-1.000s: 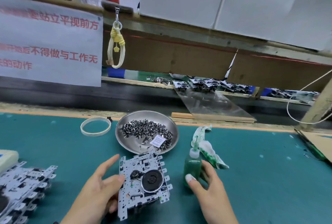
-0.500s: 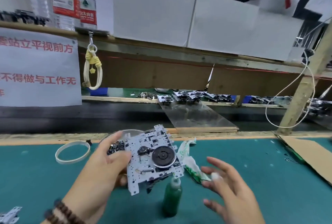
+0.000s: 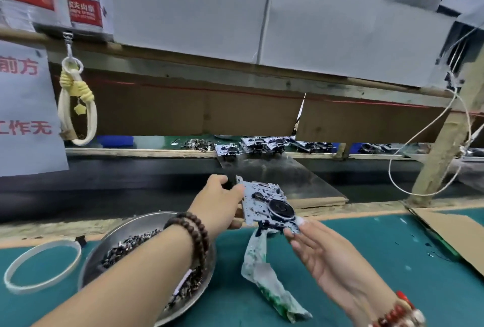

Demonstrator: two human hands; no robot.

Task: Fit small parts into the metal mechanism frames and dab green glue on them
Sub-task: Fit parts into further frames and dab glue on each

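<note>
Your left hand [image 3: 222,201] grips the frame [image 3: 267,204] by its left edge, held up over the bench's [image 3: 366,261] far edge. Your right hand [image 3: 322,250] lies open, fingertips touching the frame's near corner. The dish [image 3: 125,232] of parts [image 3: 131,245] sits under your left forearm.

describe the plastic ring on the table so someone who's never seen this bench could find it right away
Start at the teal table and go to its near left corner. Left of the round metal dish of small dark parts lies the ring, flat on the mat. It is the only thin, pale, hollow hoop there, with bare mat showing through its middle.
</note>
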